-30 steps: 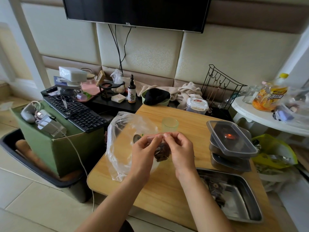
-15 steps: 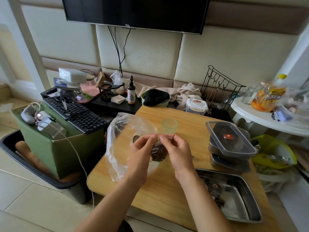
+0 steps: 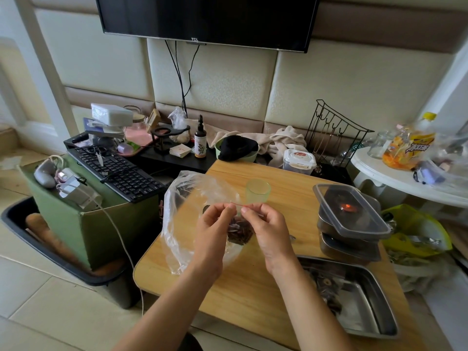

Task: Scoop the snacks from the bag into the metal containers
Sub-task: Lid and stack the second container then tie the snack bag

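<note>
Hands meet over the middle of wooden table (image 3: 253, 287). Left hand (image 3: 212, 239) and right hand (image 3: 268, 231) each pinch top edge of small clear bag (image 3: 243, 214) w/ thumb and forefinger, at thin red strip (image 3: 239, 204) along its mouth; other fingers are loosely curled. Bag hangs between the two hands, just above table, and dark brown snacks (image 3: 239, 231) sit in its bottom part. Behind it and to the left lies bigger plastic bag (image 3: 182, 203), crumpled, partly past table edge; cannot tell if the two bags touch. Pale green cup (image 3: 257, 191) stands upright just behind the hands. At right front corner, flat metal tray (image 3: 364, 315) holds some dark pieces (image 3: 326, 287). Further back on right is stack of metal containers (image 3: 349, 247) w/ clear plastic lid (image 3: 354, 211) on top.
</note>
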Demonstrator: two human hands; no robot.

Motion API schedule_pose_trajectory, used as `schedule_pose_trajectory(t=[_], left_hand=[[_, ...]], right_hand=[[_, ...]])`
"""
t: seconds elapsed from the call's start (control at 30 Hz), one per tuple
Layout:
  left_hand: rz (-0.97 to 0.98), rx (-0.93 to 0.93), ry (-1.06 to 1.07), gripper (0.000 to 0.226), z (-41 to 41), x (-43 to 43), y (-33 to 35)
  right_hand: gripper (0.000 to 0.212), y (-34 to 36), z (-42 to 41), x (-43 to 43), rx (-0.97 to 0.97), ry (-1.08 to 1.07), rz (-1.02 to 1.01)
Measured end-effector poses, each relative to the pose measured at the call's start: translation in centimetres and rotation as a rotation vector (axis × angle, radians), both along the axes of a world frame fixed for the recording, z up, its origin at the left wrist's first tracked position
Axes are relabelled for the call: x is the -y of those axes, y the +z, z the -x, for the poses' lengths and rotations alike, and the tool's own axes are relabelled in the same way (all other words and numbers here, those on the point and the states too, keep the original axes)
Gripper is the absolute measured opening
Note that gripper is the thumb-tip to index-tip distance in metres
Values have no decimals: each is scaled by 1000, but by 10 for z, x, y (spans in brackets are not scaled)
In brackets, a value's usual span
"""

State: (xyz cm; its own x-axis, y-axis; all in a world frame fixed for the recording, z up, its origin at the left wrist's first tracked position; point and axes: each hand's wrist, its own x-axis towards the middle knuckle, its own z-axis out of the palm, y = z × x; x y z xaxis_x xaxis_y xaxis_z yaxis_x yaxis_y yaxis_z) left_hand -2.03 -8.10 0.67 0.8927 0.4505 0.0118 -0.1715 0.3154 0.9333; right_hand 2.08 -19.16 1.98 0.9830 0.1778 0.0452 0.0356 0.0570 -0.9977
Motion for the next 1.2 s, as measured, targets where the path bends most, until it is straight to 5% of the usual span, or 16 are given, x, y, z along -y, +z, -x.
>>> schedule_pose_trajectory(t=[0.47,0.83,1.2], left_hand=[[-27,4,17,15,0,2,3],[-62,11,-35,23,4,2,0],[-138,30,33,24,0,-4,2]], right_hand=[[7,1,1,-3,79,58,-26],[9,-4,-3,-3,236,10,188],[16,-4,-4,0,180,29,156]])
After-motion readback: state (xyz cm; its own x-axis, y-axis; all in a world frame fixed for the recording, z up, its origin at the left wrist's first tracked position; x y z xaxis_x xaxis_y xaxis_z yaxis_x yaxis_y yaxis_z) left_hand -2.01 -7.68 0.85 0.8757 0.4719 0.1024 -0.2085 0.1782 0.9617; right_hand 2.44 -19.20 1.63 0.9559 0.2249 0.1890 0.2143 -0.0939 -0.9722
